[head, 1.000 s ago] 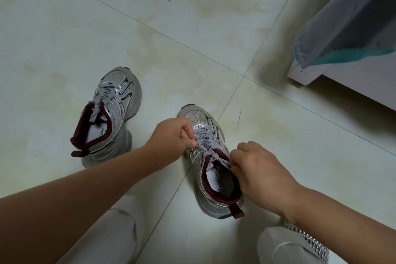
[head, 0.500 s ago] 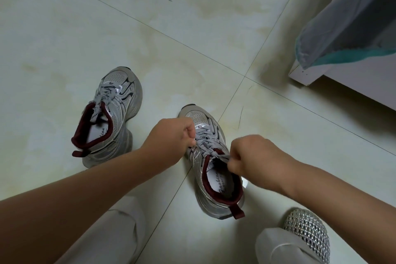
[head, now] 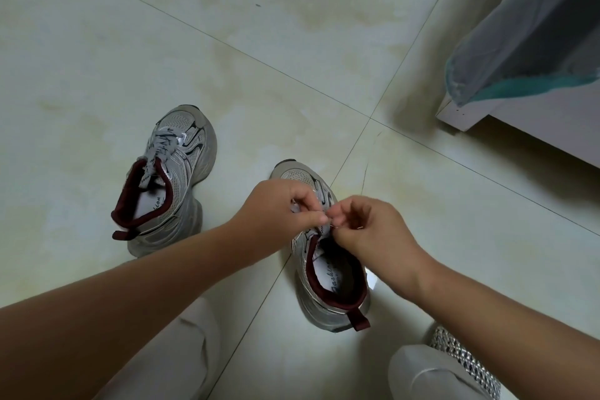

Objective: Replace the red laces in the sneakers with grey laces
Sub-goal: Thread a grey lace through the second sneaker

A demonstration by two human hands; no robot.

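Note:
Two silver sneakers with dark red lining stand on the tiled floor. The left sneaker [head: 177, 178] is threaded with a grey printed lace [head: 160, 148], whose end lies into its opening. Over the tongue of the right sneaker [head: 328, 282], my left hand [head: 282, 208] and my right hand [head: 367, 227] meet fingertip to fingertip. Both pinch the grey lace [head: 319, 230] of that shoe just above its top eyelets. My hands hide most of this lace. No red lace is in view.
My knees in light trousers [head: 194, 344] frame the bottom edge, with a silver woven shoe [head: 464, 357] at the lower right. A white furniture base [head: 467, 114] draped with grey and teal netting [head: 532, 42] stands at the right.
My right hand has moved up and left from beside the shoe's opening until it touches my left hand above the tongue. My left hand shifted slightly right. The sneakers stayed put.

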